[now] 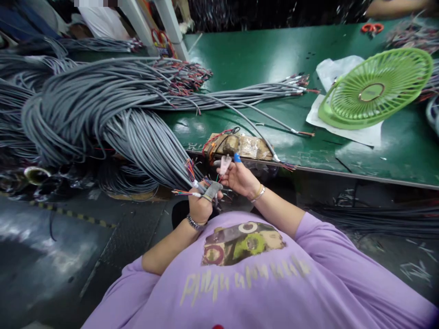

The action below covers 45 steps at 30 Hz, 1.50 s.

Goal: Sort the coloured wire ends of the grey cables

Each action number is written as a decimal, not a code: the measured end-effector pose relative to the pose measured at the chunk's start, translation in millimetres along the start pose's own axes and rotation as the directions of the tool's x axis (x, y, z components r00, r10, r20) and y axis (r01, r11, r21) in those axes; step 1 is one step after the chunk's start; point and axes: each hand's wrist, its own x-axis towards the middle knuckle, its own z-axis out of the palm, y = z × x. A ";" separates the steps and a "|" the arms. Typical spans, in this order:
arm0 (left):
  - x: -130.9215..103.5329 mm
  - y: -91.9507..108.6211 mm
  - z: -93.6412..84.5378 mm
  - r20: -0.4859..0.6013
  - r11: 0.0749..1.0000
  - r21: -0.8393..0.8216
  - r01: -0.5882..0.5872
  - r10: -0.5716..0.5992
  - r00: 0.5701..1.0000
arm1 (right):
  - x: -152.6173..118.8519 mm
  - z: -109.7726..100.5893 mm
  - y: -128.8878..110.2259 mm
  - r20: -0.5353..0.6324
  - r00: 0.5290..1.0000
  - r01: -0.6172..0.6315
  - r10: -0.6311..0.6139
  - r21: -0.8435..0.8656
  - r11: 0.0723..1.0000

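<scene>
My left hand (201, 205) is closed around the end of a grey cable (196, 184), with a grey wrap on the thumb. Thin coloured wires (183, 193) fan out from the cable ends beside it. Just to the right, my right hand (242, 179) has curled fingers close to the left thumb, near a few thin red and green wires. Blue tape (237, 157) covers one of its fingertips and a whitish wrap (225, 165) another. What lies between those fingers is too small to make out. A thick bundle of grey cables (147, 141) hangs over the table edge towards my left hand.
On the green table (274, 50) lie more grey cables (240, 95) with stripped ends. A worn, taped block (252, 145) sits at the front edge. To the right are a green fan (373, 91) and red-handled scissors (372, 29). Another person's arm (398, 7) shows at the far right.
</scene>
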 end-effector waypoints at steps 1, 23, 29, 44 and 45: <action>0.4 -0.7 0.6 -0.014 1.000 0.006 -0.019 0.019 1.000 | -0.9 0.6 -0.5 -0.011 1.000 0.027 -0.027 -0.019 0.999; 9.6 -8.8 6.0 -0.036 0.991 0.116 -0.069 0.074 0.997 | -0.4 6.8 5.7 -0.129 0.971 0.194 -0.199 -0.056 0.980; 4.8 -7.3 1.8 -0.006 0.996 0.080 -0.041 0.042 0.999 | -3.7 1.3 7.9 -0.106 0.991 0.082 -0.083 -0.011 0.997; 1.8 -7.7 -19.1 0.118 0.999 0.035 0.012 -0.017 0.993 | -27.4 -32.4 3.4 -0.164 0.983 0.079 -0.085 -0.043 0.996; 3.4 -8.1 -18.0 0.141 0.998 0.056 0.018 -0.026 0.990 | -30.4 -32.1 2.3 -0.158 0.982 0.091 -0.100 -0.062 0.994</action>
